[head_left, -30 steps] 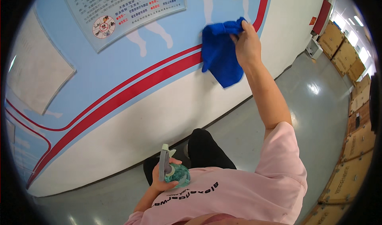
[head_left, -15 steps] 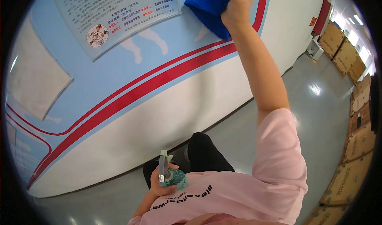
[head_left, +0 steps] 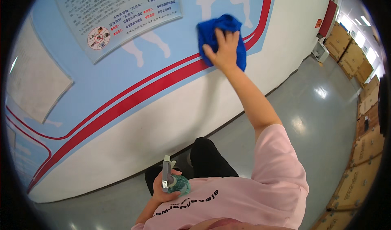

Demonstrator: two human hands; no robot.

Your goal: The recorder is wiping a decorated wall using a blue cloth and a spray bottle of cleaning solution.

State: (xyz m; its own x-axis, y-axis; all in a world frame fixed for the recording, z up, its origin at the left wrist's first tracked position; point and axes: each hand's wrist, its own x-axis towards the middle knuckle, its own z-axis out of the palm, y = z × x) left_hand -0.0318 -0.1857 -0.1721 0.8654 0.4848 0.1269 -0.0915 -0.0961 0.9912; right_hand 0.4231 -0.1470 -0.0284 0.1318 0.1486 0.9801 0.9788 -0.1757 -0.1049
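Note:
My right hand presses a blue cloth against the wall panel, its fingers spread over the fabric. Under the cloth lies part of the red stripe that borders the light blue panel. Low in front of my body, my left hand is wrapped round a clear green spray bottle with a grey and white trigger head. The bottle stays close to my shirt, away from the wall.
A clear-covered printed notice hangs left of the cloth, and a pale sheet farther left. Wooden crates line the right side of the grey floor. Farther off, a white box stands by the wall.
My right hand has come down and left along the panel with the blue cloth, which now lies spread flat against the wall. My left hand and the spray bottle have hardly moved.

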